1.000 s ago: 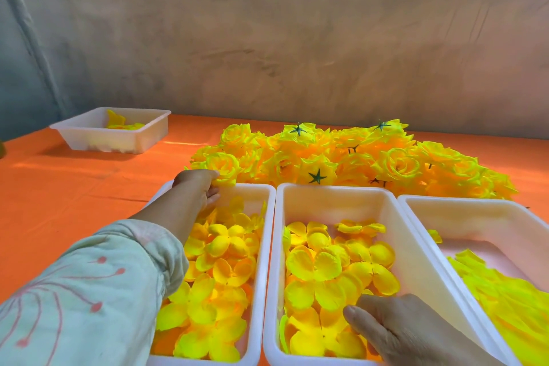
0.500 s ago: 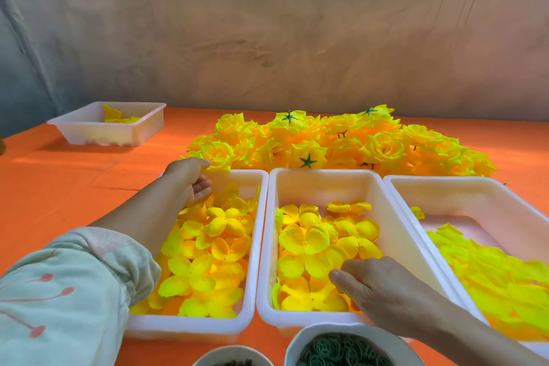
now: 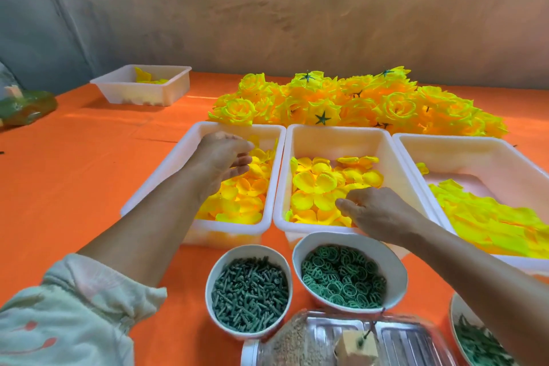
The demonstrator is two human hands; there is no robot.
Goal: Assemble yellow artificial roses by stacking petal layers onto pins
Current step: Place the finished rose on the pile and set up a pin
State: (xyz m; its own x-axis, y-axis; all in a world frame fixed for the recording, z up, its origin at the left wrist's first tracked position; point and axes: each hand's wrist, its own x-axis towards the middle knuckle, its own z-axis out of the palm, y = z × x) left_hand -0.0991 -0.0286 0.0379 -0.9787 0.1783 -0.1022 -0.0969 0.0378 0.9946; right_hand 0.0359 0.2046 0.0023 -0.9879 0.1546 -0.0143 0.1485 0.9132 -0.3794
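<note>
Petal layers (image 3: pixel 323 181) are being reached for in the middle tub (image 3: pixel 338 135), where they are lying loose in a flat heap along its near half. The right hand (image 3: pixel 377 211) is being held over the tub's near right corner, its fingers curled together and pointing left, so the nearest layer is lying just beyond the fingertips, toward the tub's centre; whether one is already being pinched cannot be told. The left hand (image 3: pixel 222 154) is being held over the far end of the left tub (image 3: pixel 166 184), fingers loosely apart above smaller petals (image 3: pixel 237 202). Pins (image 3: pixel 249 294) are waiting in a bowl at the table's near edge.
</note>
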